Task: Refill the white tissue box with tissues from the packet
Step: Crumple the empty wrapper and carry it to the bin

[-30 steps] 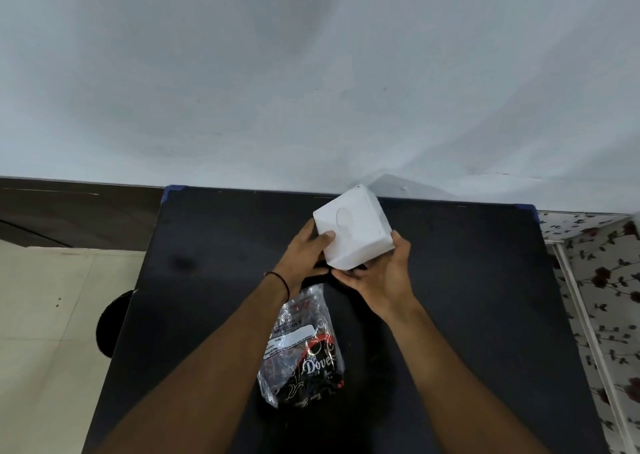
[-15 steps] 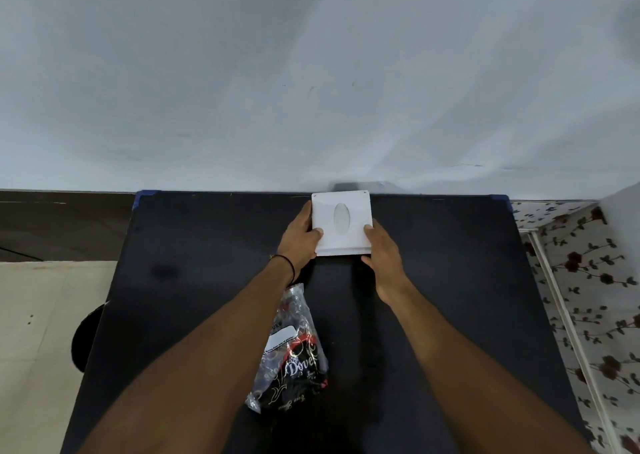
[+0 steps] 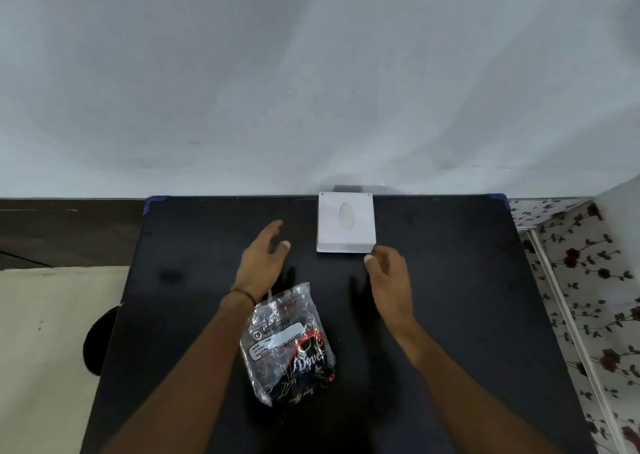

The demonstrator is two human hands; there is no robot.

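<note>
Sitting flat at the far edge of the black table [image 3: 450,315], against the pale wall [image 3: 311,73], the white tissue box [image 3: 346,223] is showing its oval slot upward. Nobody is touching it. The right hand [image 3: 389,280] is hovering just beside its near right corner, fingers loosely spread and empty. The left hand [image 3: 263,263] is hanging to the box's left, apart from it, fingers open. Nearer the person, the crinkled plastic packet [image 3: 289,344] is lying on the table beside the left wrist.
</note>
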